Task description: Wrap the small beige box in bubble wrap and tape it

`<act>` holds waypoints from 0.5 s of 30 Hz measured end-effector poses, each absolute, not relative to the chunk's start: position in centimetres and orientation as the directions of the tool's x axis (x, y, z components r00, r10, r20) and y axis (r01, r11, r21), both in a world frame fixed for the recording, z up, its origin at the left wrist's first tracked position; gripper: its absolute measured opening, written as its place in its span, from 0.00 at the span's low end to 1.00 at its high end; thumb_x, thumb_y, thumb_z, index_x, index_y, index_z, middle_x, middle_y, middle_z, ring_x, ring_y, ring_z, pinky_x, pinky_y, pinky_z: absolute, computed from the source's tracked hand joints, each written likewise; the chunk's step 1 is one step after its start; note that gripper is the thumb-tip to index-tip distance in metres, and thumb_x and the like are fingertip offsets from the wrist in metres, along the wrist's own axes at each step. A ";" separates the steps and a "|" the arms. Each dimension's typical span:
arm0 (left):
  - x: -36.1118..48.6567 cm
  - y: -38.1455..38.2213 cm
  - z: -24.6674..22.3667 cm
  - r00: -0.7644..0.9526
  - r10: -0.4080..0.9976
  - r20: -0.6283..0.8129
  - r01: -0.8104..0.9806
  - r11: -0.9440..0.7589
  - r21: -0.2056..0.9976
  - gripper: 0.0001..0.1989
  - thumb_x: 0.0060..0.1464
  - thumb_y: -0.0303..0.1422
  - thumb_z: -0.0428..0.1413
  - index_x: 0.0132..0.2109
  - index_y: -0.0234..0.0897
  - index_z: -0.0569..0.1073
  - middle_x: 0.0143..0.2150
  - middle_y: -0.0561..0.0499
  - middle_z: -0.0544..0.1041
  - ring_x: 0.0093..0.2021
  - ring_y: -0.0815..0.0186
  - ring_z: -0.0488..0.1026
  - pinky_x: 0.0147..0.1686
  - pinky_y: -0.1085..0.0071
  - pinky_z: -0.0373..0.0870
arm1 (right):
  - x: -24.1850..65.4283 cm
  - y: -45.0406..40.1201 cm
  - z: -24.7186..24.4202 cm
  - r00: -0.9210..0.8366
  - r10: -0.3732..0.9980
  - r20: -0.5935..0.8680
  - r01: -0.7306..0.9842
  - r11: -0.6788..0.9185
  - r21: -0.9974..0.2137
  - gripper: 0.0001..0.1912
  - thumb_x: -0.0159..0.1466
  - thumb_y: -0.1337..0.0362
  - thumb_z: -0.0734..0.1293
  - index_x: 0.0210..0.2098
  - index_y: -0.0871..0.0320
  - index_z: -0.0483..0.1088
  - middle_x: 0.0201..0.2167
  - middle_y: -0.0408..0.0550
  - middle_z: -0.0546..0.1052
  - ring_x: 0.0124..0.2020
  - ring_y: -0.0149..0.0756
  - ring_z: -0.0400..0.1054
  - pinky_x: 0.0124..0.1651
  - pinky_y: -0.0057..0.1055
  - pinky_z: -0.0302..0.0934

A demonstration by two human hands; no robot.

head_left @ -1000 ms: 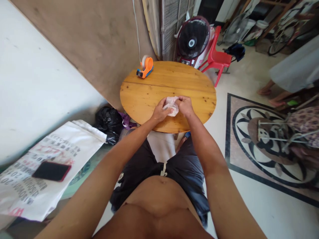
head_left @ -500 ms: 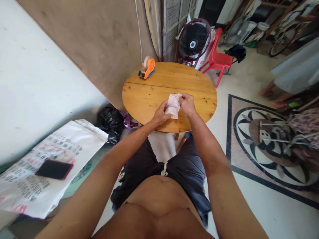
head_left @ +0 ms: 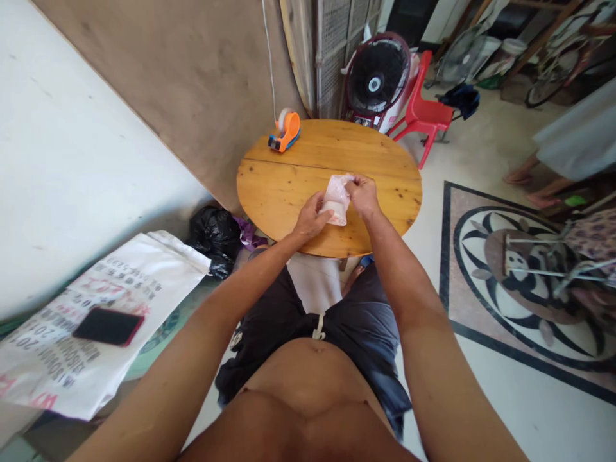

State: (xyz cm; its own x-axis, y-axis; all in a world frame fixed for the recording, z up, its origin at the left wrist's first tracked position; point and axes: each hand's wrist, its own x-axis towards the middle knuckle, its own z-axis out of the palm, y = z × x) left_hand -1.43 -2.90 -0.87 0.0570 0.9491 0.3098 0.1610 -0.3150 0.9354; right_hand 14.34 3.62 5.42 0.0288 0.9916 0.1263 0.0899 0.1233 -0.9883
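Observation:
Over the round wooden table [head_left: 279, 199] I hold a small pale pink bundle of what looks like bubble wrap [head_left: 337, 186]. A whiter rounded part shows at its lower end; what lies inside is hidden. My left hand [head_left: 309, 218] is closed around the lower left side, thumb across the front. At the upper right, my right hand [head_left: 363, 194] pinches the edge of the wrap. An orange and blue tape dispenser [head_left: 289, 130] stands near the table's far left edge, apart from both hands.
Behind the table stand a fan [head_left: 378, 77] and a red chair [head_left: 428, 119]. To the left, a phone [head_left: 108, 326] lies on a white printed sack [head_left: 158, 263], near a black plastic bag [head_left: 214, 234]. A person's legs [head_left: 543, 176] show at the right.
My right hand has raised the upper part of the wrap slightly, so it stands taller. My left hand keeps its hold on the lower part. The view has shifted slightly.

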 end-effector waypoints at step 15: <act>-2.6 -3.7 1.2 -0.220 0.969 0.111 0.342 -0.029 0.939 0.16 0.59 0.42 0.54 0.27 0.40 0.66 0.23 0.54 0.69 0.29 0.63 0.73 0.33 0.66 0.70 | 13.8 7.7 2.7 0.077 0.981 0.175 0.231 0.153 -0.961 0.11 0.62 0.58 0.69 0.27 0.56 0.68 0.22 0.40 0.67 0.28 0.32 0.61 0.33 0.30 0.62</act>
State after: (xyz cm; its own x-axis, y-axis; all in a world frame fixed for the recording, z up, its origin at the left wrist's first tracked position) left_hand -2.57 -3.67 1.16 -0.2202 0.9692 0.1105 0.3420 -0.0294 0.9392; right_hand 13.81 7.70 2.74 0.0770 0.9815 0.1753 0.2315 0.1534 -0.9607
